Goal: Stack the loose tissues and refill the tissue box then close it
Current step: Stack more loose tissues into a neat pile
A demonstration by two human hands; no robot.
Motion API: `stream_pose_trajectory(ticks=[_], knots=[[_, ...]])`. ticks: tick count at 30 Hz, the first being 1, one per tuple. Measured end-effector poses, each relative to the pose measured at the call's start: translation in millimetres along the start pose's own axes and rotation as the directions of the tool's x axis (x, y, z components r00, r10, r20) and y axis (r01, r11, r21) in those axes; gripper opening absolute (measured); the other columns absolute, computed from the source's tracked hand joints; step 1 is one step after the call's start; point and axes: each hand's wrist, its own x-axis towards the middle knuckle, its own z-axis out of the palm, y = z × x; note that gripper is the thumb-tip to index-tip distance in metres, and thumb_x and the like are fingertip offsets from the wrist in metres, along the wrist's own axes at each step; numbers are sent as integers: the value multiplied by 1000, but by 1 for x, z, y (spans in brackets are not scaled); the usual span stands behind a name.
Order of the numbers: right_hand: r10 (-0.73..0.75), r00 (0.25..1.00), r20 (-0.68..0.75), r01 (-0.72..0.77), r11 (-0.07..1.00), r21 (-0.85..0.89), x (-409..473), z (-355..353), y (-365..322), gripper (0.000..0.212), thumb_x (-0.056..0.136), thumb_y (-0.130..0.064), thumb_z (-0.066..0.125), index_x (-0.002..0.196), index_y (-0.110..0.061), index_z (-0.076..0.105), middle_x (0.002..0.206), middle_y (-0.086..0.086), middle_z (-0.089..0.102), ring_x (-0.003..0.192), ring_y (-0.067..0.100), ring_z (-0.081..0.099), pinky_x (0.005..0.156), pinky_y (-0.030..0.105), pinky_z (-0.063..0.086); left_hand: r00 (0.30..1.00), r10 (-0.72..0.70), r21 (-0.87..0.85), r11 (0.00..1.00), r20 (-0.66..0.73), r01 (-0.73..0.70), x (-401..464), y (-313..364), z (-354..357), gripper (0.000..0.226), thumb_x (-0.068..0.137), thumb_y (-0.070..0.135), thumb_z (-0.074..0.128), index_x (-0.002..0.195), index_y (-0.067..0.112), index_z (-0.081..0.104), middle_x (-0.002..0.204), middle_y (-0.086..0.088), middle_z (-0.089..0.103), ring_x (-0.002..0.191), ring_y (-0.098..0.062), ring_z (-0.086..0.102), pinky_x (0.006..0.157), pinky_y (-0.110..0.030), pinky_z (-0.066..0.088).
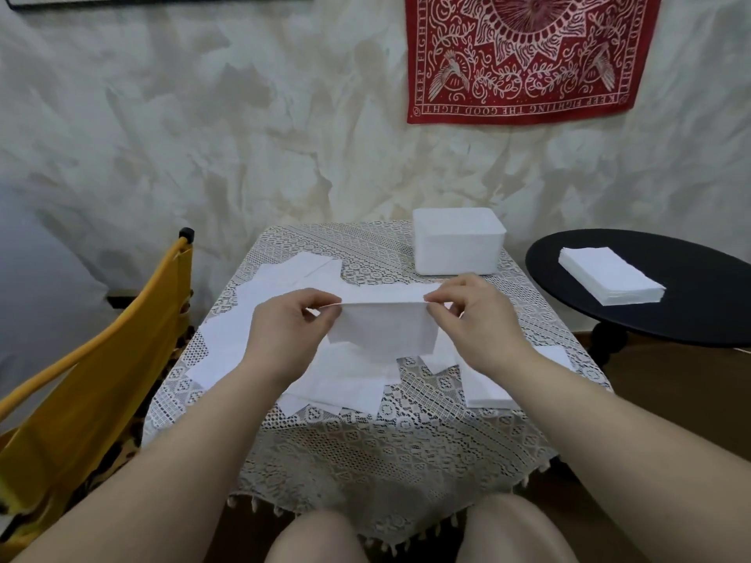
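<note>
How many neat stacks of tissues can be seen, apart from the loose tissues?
2: one stack lies on the black round table; a second stack lies at the lace table's right edge, partly hidden by the right forearm.

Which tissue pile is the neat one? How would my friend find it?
Look right of the lace-covered table to the round black side table. The neat stack of tissues sits alone on it, square-edged, unlike the loose tissues scattered on the lace.

Both forearms reach forward, left hand [284, 325] and right hand [473, 314] raised, fingertips apparently pinched.
</note>
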Motion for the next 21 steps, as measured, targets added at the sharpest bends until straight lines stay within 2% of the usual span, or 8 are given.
stream_pose_trajectory(ticks=[3, 7, 10, 12, 16, 21], knots=[[44, 995, -85, -46, 999, -25, -3, -27, 18, 8, 85, -18, 67, 91, -19, 73, 88, -6, 62, 63, -2, 50, 72, 23, 40, 999, 12, -35, 999, 53, -10, 3, 20, 27, 18, 84, 19, 68, 76, 35, 65, 69, 13, 67, 68, -2, 61, 58, -14, 41], [79, 975, -207, -92, 994, -51, -7, -74, 41, 9, 85, -16, 67, 91, -16, 73, 83, -7, 66, 70, 6, 57, 72, 18, 39, 996, 93, -79, 993, 18, -91, 6, 61, 67, 10, 84, 17, 68, 81, 27, 66, 73, 20, 62, 70, 11, 57, 64, -2, 38], [20, 964, -266, -53, 991, -119, -21, -104, 59, 11, 85, -13, 67, 95, -14, 73, 89, -5, 67, 80, 9, 61, 80, 19, 45, 985, 170, -107, 980, 16, -167, -2, 86, 92, 10, 84, 16, 68, 87, 26, 70, 79, 24, 61, 76, 1, 60, 75, -10, 44], [-43, 969, -244, 0, 985, -171, -40, -113, 78, 12, 84, -9, 69, 94, -12, 73, 90, -2, 69, 82, 11, 63, 79, 18, 46, 967, 245, -75, 968, 66, -240, -16, 86, 108, 11, 84, 14, 68, 91, 22, 72, 88, 22, 63, 81, -6, 63, 81, -17, 47], [-85, 992, -94, 58, 964, -261, -83, -102, 120, 14, 79, -1, 71, 89, -11, 74, 89, 0, 71, 83, 16, 66, 79, 13, 42, 920, 323, 69, 936, 221, -345, -51, 57, 135, 11, 84, 14, 69, 92, 17, 74, 104, 9, 70, 92, -12, 66, 86, -28, 52], [-151, 988, -17, 141, 952, -270, -102, -88, 137, 17, 73, 3, 74, 82, -11, 73, 84, -2, 71, 79, 14, 66, 77, 17, 48, 906, 294, 190, 913, 304, -360, -69, 41, 140, 14, 86, 18, 67, 97, 19, 75, 109, 8, 68, 100, -10, 62, 87, -17, 38]])
